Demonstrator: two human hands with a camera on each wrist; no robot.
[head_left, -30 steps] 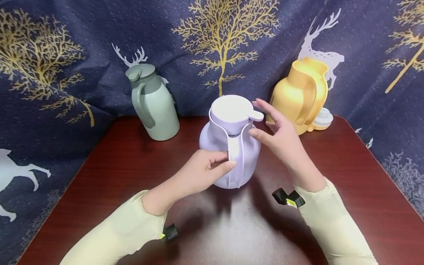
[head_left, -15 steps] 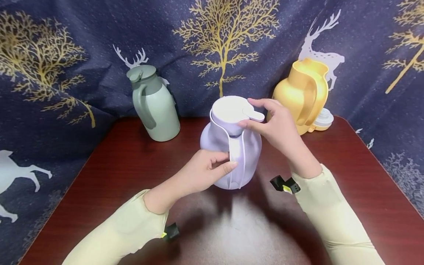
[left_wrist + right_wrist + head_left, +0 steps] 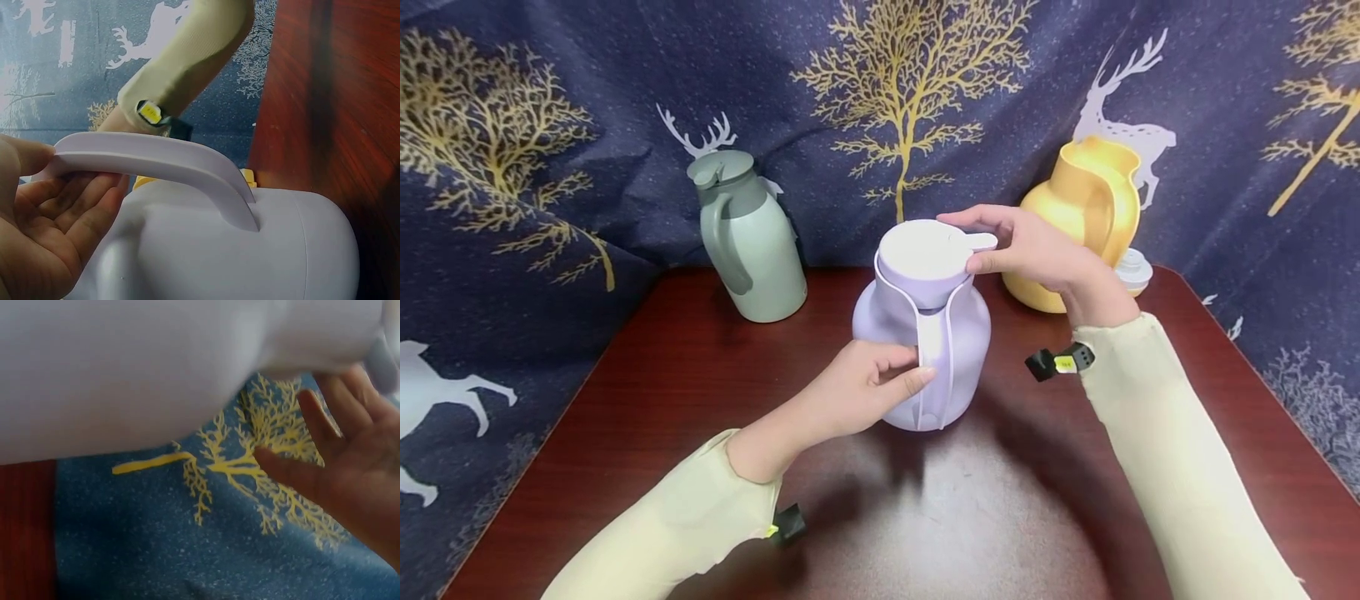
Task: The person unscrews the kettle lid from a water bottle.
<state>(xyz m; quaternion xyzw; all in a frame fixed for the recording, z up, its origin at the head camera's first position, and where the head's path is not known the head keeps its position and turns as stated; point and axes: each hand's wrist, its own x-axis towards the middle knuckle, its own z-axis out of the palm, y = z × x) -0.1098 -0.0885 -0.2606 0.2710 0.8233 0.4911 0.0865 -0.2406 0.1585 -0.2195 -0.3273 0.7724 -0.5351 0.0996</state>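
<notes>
A lilac thermos jug (image 3: 891,321) stands upright on the table in the middle of the head view, its handle facing me. My left hand (image 3: 850,392) grips that handle (image 3: 932,333), thumb on the outer side and fingers behind. In the left wrist view the handle (image 3: 150,156) arches over the jug's body, thumb and fingers round its upper part. On top sits the pale lid (image 3: 921,246), seated in the jug's neck, with its tab pointing right. My right hand (image 3: 1037,246) holds the lid between thumb and fingers, around the tab. Some right fingertips are hidden behind the lid.
A green thermos jug (image 3: 763,250) stands at the back left. At the back right is a yellow jug (image 3: 1052,208) without a lid, partly hidden by my right hand. A white and yellow lid (image 3: 1133,271) lies beside it. A patterned dark cloth hangs behind the table (image 3: 700,375).
My right hand has come onto the lid and taken hold of it. The lid has turned anticlockwise, its tab swinging from lower right to right. The left hand stays on the handle.
</notes>
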